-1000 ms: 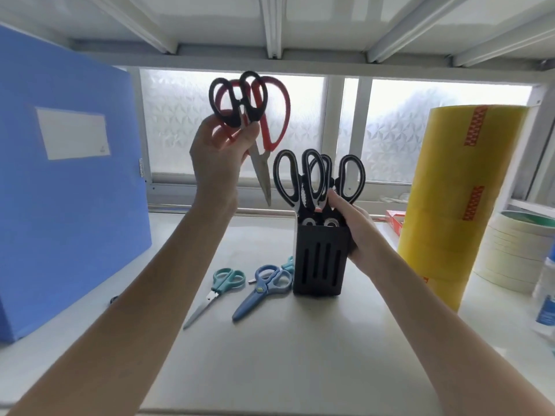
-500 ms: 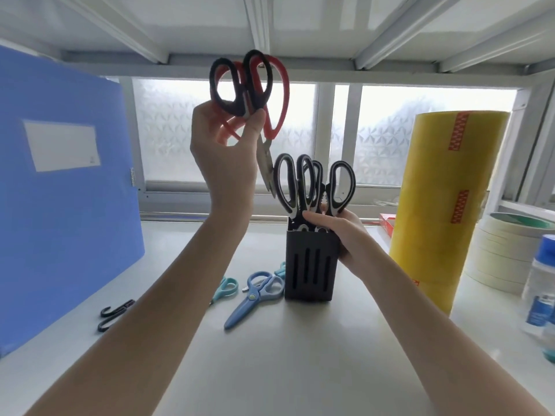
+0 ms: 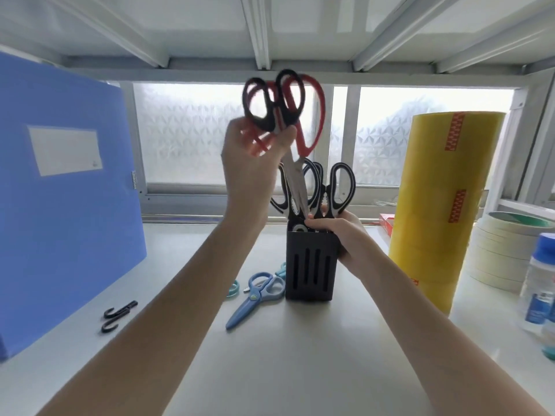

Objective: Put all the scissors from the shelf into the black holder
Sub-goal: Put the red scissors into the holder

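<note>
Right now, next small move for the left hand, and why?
Probably lower the scissors in the left hand straight down into the black holder: their blade tips sit just above its top, and the right hand steadies it.

Scissors left of holder

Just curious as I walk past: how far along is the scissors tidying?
Partway. Black-handled scissors already stand in the holder, steadied by the right hand. The left hand grips two pairs, red scissors and a black pair, blades just above the holder. Blue scissors and teal scissors lie on the shelf.
</note>
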